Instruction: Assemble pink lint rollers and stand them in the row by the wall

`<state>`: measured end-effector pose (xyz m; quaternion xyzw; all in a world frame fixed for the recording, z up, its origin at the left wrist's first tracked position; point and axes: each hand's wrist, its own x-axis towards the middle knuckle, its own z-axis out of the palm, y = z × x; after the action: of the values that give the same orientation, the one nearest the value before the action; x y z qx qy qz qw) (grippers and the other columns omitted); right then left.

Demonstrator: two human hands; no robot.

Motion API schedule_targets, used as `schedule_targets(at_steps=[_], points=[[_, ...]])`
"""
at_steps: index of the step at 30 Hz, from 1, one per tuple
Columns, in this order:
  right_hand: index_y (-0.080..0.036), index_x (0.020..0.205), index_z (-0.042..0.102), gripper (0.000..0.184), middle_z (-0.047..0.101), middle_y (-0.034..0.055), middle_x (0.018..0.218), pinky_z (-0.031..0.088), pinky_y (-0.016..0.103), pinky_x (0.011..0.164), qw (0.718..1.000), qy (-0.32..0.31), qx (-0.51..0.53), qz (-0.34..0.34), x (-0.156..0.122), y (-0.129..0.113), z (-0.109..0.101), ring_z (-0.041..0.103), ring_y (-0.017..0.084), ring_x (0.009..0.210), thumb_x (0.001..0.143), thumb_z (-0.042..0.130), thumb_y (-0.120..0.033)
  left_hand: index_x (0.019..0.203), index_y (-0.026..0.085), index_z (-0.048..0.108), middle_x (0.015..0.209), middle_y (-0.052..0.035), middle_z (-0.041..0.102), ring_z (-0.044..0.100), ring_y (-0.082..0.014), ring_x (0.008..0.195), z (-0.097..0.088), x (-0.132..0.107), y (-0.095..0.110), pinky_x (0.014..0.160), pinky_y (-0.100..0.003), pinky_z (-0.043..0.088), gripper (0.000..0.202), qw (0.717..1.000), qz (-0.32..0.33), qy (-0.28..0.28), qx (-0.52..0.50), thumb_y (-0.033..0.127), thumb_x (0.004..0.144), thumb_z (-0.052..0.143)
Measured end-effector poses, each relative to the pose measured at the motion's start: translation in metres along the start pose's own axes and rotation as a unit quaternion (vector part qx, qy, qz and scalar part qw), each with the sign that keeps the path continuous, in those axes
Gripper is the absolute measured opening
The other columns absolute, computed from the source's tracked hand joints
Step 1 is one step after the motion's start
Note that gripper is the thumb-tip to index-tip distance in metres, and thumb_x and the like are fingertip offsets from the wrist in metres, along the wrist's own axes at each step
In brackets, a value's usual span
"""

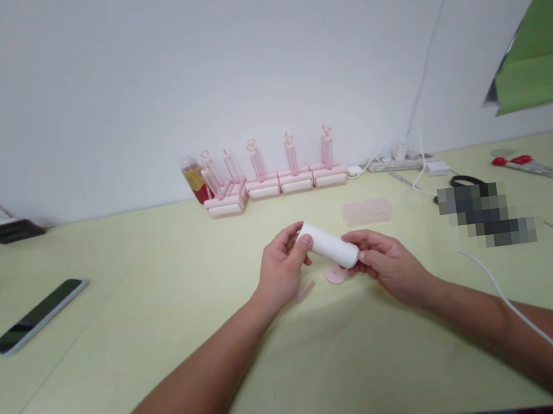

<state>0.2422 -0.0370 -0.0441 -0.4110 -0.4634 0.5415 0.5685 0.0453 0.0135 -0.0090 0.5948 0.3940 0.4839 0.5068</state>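
Between my two hands, a white cylinder is held tilted above the table, its left end higher than its right. My left hand is closed round the upper left end, thumb on top. At the lower right end the fingers of my right hand grip the rim. Just beneath the cylinder lies a pink disc, partly covered by it. A thin translucent pink piece rests beside my left wrist. Farther back stands a translucent pink box.
Pink drawer bases with upright posts line the wall, beside a red and yellow packet. A power strip, red-handled scissors and a blurred-out dark object are on the right. A white cable crosses my right forearm. Left lies a dark-topped slab.
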Motion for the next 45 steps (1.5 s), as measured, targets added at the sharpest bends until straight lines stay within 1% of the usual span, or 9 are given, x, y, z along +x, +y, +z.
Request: schedule_targets(at_steps=[5,9,11,15,18,23,27,34,45], points=[[-0.022,0.102,0.052,0.03,0.069,0.005,0.102,0.056,0.035,0.069,0.998,0.056,0.01,-0.006,0.006,-0.003,-0.002,0.067,0.018,0.076,0.076,0.065,-0.028,0.121,0.01,0.062,0.075,-0.0031,0.066,0.056,-0.0103,0.057,-0.004,0.005,-0.003,0.053,-0.023,0.041,0.058,0.999,0.004,0.054,-0.005,0.048,0.078,0.071],[-0.019,0.099,0.057,0.022,0.07,0.0076,0.1,0.053,0.035,0.069,0.984,0.051,-0.171,-0.023,0.011,0.001,-0.013,0.063,0.017,0.072,0.078,0.057,-0.025,0.121,0.011,0.062,0.075,-0.0023,0.065,0.056,-0.0098,0.055,-0.011,0.011,-0.005,0.052,-0.022,0.041,0.059,0.995,0.009,0.093,-0.028,0.051,0.077,0.071],[-0.018,0.103,0.064,0.027,0.07,0.009,0.102,0.051,0.038,0.076,0.934,0.006,-0.351,-0.067,0.012,0.003,-0.018,0.063,0.021,0.081,0.079,0.054,-0.021,0.12,0.012,0.063,0.075,-0.0024,0.065,0.055,-0.0095,0.055,-0.013,0.013,-0.006,0.052,-0.022,0.04,0.059,0.995,0.014,0.094,-0.036,0.051,0.077,0.071],[-0.016,0.108,0.072,0.035,0.066,0.0133,0.117,0.043,0.042,0.094,0.783,-0.096,-0.597,-0.145,0.01,0.003,-0.02,0.057,0.028,0.106,0.082,0.05,-0.013,0.12,0.012,0.063,0.077,-0.0026,0.065,0.056,-0.0096,0.056,-0.013,0.013,-0.006,0.052,-0.022,0.041,0.058,0.995,0.014,0.089,-0.032,0.051,0.077,0.071],[-0.015,0.115,0.071,0.038,0.066,0.0138,0.116,0.044,0.04,0.093,0.739,-0.112,-0.648,-0.146,0.009,-0.001,-0.018,0.057,0.027,0.104,0.086,0.046,-0.011,0.121,0.012,0.063,0.076,-0.0026,0.065,0.056,-0.0098,0.055,-0.013,0.013,-0.006,0.052,-0.023,0.041,0.059,0.996,0.011,0.088,-0.029,0.051,0.077,0.071],[-0.015,0.125,0.065,0.039,0.066,0.0144,0.117,0.045,0.041,0.094,0.734,-0.107,-0.656,-0.139,0.008,-0.002,-0.018,0.057,0.027,0.104,0.09,0.047,-0.016,0.121,0.011,0.062,0.075,-0.0026,0.066,0.056,-0.0098,0.055,-0.014,0.013,-0.005,0.052,-0.022,0.042,0.059,0.996,0.013,0.088,-0.027,0.051,0.077,0.071],[-0.016,0.13,0.062,0.041,0.053,0.0181,0.138,0.039,0.049,0.104,0.727,-0.119,-0.656,-0.166,-0.001,-0.003,-0.012,0.048,0.032,0.125,0.093,0.051,-0.031,0.121,0.012,0.062,0.079,-0.003,0.066,0.056,-0.0093,0.056,-0.013,0.012,-0.005,0.053,-0.022,0.042,0.058,0.996,0.018,0.087,-0.026,0.05,0.078,0.07],[-0.012,0.143,0.047,0.073,0.042,0.0214,0.15,0.03,0.056,0.113,0.695,-0.203,-0.671,-0.162,-0.03,0.0,0.007,0.033,0.043,0.138,0.084,0.063,-0.051,0.121,0.011,0.062,0.081,-0.0036,0.066,0.056,-0.0091,0.056,-0.013,0.013,-0.005,0.051,-0.022,0.041,0.058,0.995,0.023,0.09,-0.034,0.05,0.079,0.07],[-0.008,0.144,0.045,0.074,0.038,0.0261,0.151,0.031,0.059,0.11,0.688,-0.086,-0.717,-0.071,0.014,0.006,-0.041,0.033,0.046,0.139,0.092,0.043,-0.061,0.121,0.011,0.062,0.079,-0.003,0.064,0.056,-0.0093,0.057,-0.016,0.012,-0.005,0.052,-0.022,0.042,0.058,0.996,0.02,0.083,-0.03,0.05,0.079,0.07]])
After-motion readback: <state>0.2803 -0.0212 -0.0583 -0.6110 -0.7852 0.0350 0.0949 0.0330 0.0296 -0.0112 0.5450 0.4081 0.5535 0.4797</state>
